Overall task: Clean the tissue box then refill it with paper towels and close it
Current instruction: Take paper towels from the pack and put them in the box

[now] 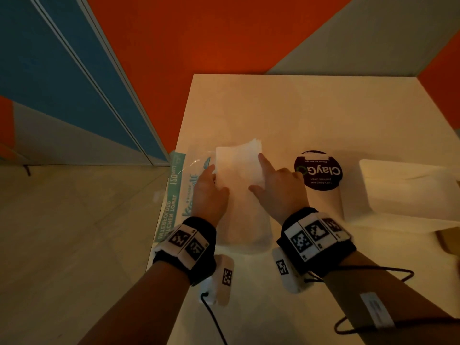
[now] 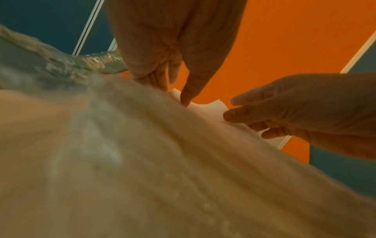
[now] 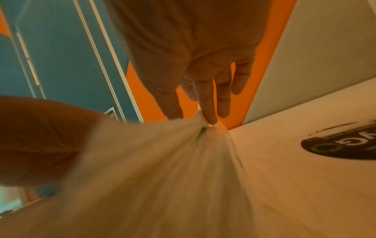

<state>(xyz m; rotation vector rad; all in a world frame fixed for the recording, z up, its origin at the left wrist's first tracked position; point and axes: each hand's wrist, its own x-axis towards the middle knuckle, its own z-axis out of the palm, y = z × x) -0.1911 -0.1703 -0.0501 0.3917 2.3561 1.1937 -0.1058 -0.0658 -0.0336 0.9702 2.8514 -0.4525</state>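
**Drawing the towels out of the pack**

The towels (image 1: 237,168) lie on the table (image 1: 311,115), a white stack poking from the far end of the clear pack (image 1: 179,192), which sits at the table's left edge. Your left hand (image 1: 209,190) rests on the stack's left side, thumb on top; whether the other fingers curl under the plastic or the paper is hidden. Your right hand (image 1: 278,185) is spread, forefinger straight and pressing the stack's right edge, thumb laid on the top sheet, nothing clasped.

The tissue box (image 1: 408,188) stands open to the right, well apart from the towels, with a dark round sticker (image 1: 317,170) on the table between them. What looks like its lid (image 1: 448,237) lies nearer you, at the frame's edge.

To do this step well, pin the plastic with your left hand and slide the stack out square with your right. Take it by both long edges, since the sheets are loose and interfolded and will likely fan or slip if pinched at one corner. Carry it level to the box.
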